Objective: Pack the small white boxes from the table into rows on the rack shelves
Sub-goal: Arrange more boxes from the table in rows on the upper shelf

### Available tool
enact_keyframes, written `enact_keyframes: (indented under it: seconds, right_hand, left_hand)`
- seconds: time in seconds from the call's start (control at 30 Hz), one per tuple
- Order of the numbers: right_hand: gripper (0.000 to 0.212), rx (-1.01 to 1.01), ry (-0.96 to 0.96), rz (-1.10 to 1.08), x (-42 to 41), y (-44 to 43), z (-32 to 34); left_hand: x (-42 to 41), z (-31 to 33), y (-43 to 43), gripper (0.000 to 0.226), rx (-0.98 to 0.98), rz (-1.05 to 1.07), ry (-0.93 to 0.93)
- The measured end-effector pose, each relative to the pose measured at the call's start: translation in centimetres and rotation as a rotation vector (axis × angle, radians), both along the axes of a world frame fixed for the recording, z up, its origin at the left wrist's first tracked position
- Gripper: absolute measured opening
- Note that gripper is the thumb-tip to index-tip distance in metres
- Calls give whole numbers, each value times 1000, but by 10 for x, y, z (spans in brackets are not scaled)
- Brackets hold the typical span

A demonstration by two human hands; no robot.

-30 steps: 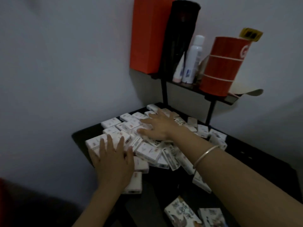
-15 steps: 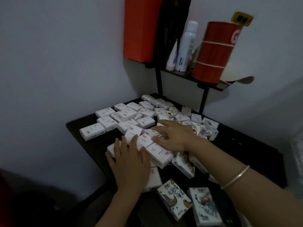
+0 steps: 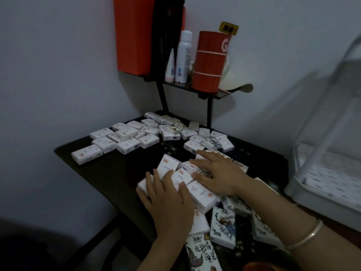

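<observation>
- Table (image 3: pixel 109 173): white boxes (image 3: pixel 121 137) lie scattered flat across the back, many of them touching.
- Left hand (image 3: pixel 168 204): palm down, fingers straight and close together, pressing on the near pile (image 3: pixel 183 178) of boxes at the front edge.
- Right hand (image 3: pixel 216 175): fingers spread flat on the same pile, just beside my left hand, curled round nothing.
- Printed packs (image 3: pixel 222 225) lie under my wrists.
- Rack (image 3: pixel 322 173): white, right of the table, blurred, so I can't tell what's on it.

Matt paper boxes (image 3: pixel 202 193), glossy dark table (image 3: pixel 109 171) — shiny metal bangle (image 3: pixel 304 234)
</observation>
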State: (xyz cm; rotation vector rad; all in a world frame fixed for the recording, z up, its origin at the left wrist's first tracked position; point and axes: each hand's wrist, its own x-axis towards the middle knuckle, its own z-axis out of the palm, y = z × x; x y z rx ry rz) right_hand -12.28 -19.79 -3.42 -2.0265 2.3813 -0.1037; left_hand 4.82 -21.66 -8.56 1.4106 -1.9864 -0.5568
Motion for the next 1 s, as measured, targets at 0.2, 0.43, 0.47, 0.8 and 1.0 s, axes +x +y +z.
enact_keyframes:
  seconds: [0.2,0.43,0.47,0.8,1.0]
  right_hand:
    - [60,-33,12,-83,-17,54,-4]
    - [48,-161,-155,-160,-26,83,-1]
    - [46,-207,-148,-167,-24,84,2]
    - [65,-99,143,-288,52,89,17]
    - [58,-129,79,-353,57,88,10]
  left_hand:
    - [-17,0,30,54,30,-53,81]
    - [-12,4,23,53,43,-92,151]
    - [-9,5,20,51,10,-97,146]
    - [8,31,-20,34,-241,-230,-194]
    - [6,30,-30,50,-258,-274,-415]
